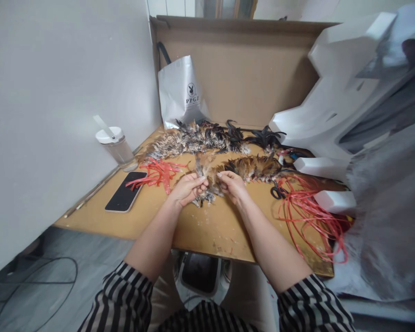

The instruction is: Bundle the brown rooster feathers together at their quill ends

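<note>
My left hand (190, 189) is closed in a pinch around the base of a small bunch of light brown feathers (203, 165), whose tips point up. Close beside it, my right hand (232, 186) also pinches thumb against fingers; what lies between those fingertips is too small to make out. Under and behind both hands, loose grey and brown feathers (207, 198) cover part of the wooden tabletop (207, 235). A row of bundled brown feathers (257, 167) lies to the right, and speckled and black feathers (197, 138) form a longer row farther back.
Red plastic strips (161, 173) lie left, partly over a phone (126, 191). More red strips (304, 210) tangle at right by black scissors handles (278, 191). A lidded cup (117, 145) stands near the wall. Behind are a silver bag (181, 92) and white foam (332, 87).
</note>
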The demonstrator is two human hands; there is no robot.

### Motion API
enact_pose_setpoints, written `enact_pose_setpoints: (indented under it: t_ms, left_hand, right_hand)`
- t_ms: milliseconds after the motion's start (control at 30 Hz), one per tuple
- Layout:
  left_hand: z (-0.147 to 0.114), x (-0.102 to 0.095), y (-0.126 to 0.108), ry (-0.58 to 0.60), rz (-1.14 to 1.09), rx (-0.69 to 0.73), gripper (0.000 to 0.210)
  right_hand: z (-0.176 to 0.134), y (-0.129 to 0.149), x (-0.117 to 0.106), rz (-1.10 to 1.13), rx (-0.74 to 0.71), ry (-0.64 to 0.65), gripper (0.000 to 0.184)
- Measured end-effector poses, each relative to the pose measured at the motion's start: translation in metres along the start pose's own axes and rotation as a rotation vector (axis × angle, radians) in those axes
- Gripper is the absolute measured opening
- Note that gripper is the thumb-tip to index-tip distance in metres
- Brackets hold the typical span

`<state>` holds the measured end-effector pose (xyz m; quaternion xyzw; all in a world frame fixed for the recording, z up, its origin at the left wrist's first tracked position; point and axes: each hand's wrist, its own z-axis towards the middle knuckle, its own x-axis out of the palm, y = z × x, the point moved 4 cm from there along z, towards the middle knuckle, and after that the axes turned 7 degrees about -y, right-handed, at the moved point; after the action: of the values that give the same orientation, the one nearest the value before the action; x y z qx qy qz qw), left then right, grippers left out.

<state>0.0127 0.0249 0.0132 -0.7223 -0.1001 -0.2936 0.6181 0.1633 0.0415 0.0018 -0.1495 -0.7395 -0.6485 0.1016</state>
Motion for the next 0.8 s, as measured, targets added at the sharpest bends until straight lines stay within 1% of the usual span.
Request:
enact_pose_setpoints:
  t_ms: [67,233,300,433,533,667,800]
  left_hand:
    - [-0.001,0.001,0.0,0.025,-0.024,-0.006,0.014]
    - [-0.004,0.003,-0.002,0.067,-0.086,-0.027,0.014]
    - [-0.004,0.004,-0.002,0.059,-0.088,-0.038,0.014]
    - [-0.003,0.003,-0.001,0.023,-0.092,-0.039,0.013]
    - [-0.001,0.0,-0.003,-0.003,-0.133,-0.016,0.009]
    - [0.003,-0.006,-0.005,-0.086,-0.23,0.008,0.003]
    - [0.004,-0.009,-0.006,-0.126,-0.269,0.012,0.005]
  right_hand:
    - [-0.002,0.002,0.003,0.02,0.025,0.078,0.031]
    - [-0.018,0.009,0.015,0.038,0.158,0.42,0.027]
    - [-0.022,0.007,0.018,-0.009,0.197,0.477,0.026]
    - [-0.021,0.001,0.018,-0.074,0.197,0.436,0.026]
    - [-0.018,0.0,0.018,-0.031,0.178,0.414,0.024]
    - [-0.017,0.003,0.017,0.041,0.17,0.412,0.022]
    - [-0.017,0.004,0.016,0.064,0.177,0.399,0.02]
